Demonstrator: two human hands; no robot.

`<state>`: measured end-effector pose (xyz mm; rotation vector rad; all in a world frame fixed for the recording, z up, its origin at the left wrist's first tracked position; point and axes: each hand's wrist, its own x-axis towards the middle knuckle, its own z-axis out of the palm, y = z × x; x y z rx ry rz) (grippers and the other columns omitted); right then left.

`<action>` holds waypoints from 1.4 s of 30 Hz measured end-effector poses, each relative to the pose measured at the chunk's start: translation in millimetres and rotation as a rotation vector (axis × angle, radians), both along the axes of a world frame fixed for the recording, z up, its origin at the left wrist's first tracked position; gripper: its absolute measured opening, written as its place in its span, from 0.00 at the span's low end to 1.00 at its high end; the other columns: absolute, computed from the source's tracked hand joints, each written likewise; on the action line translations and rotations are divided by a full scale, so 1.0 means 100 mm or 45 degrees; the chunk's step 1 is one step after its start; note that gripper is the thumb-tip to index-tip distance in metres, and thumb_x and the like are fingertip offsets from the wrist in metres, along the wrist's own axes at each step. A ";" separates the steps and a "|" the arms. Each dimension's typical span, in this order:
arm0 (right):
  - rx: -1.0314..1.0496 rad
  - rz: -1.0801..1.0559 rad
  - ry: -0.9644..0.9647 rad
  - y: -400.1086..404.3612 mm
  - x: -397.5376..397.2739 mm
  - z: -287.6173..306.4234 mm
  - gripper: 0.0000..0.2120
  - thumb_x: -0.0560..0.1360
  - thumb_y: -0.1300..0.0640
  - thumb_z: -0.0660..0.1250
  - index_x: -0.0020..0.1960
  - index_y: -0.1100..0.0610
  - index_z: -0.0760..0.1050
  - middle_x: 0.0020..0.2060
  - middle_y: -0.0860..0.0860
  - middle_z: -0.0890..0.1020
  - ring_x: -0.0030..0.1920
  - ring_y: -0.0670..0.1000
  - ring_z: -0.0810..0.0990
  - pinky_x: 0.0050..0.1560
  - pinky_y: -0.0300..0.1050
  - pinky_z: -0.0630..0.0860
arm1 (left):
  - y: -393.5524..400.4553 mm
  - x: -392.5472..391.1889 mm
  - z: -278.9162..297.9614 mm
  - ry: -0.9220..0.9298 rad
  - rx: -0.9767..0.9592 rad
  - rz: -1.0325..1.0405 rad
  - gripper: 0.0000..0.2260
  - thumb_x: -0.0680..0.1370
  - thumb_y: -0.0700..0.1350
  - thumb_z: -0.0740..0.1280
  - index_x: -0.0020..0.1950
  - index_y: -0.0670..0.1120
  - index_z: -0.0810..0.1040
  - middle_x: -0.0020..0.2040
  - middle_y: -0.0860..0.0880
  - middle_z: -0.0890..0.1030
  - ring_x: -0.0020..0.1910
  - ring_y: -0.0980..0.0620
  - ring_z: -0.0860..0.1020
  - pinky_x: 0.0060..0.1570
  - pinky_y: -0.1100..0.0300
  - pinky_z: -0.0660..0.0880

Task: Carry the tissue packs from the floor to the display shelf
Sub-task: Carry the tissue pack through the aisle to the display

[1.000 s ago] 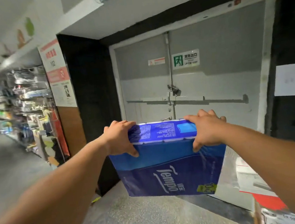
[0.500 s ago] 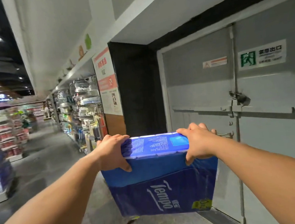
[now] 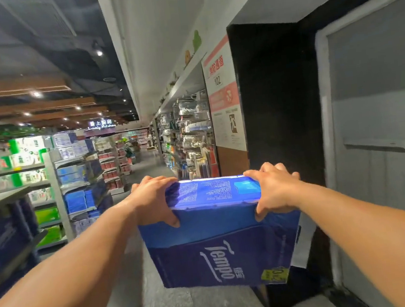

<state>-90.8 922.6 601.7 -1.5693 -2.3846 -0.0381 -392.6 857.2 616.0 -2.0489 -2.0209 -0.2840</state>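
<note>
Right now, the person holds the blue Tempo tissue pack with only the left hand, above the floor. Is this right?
Not quite. The head view shows both hands on the blue Tempo tissue pack: the left hand and the right hand each grip a top edge. It is held above the floor.

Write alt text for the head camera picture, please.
Both hands, left hand and right hand, grip the top of a blue Tempo tissue pack held in the air in a shop aisle. Display shelves with tissue packs stand at left.
</note>
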 end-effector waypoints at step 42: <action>0.102 1.480 0.031 5.13 -7.87 0.29 0.56 0.59 0.37 0.80 0.79 0.40 0.55 0.70 0.53 0.65 0.72 0.60 0.61 0.68 0.63 0.68 | 2.76 -5.36 0.46 0.079 0.098 1.415 0.38 0.51 0.67 0.72 0.60 0.56 0.75 0.59 0.55 0.79 0.56 0.48 0.73 0.55 0.48 0.71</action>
